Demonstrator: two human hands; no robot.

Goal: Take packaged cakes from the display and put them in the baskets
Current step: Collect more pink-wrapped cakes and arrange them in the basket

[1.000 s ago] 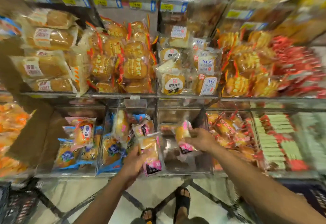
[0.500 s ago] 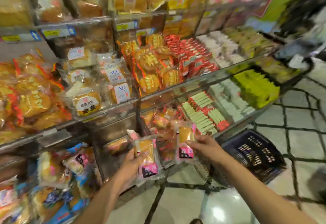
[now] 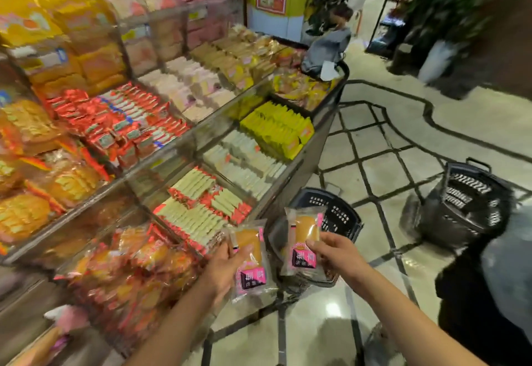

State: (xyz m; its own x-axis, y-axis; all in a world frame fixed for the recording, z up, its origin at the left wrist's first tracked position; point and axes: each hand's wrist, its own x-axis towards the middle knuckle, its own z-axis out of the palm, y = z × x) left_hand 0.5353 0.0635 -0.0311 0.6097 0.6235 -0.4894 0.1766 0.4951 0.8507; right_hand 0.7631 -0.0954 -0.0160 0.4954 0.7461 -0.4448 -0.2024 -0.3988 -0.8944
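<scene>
Delivery time: left hand [image 3: 223, 262] grips left cake [image 3: 251, 253], right hand [image 3: 331, 250] pinches right cake [image 3: 303, 234], both held out toward near basket [image 3: 341, 213], likely lined up for a drop.

Clear plastic film, glossy and crinkled, wraps the left cake packet [image 3: 250, 262] and the right cake packet [image 3: 303, 239]. The near basket [image 3: 342, 216] and far basket [image 3: 460, 216] look like dark matt plastic — perforated walls. The floor [image 3: 403, 141] is polished tile, throwing back the lights. Red wrappers [image 3: 115, 118] gleam like foil behind smooth transparent bin fronts [image 3: 155, 164].
</scene>
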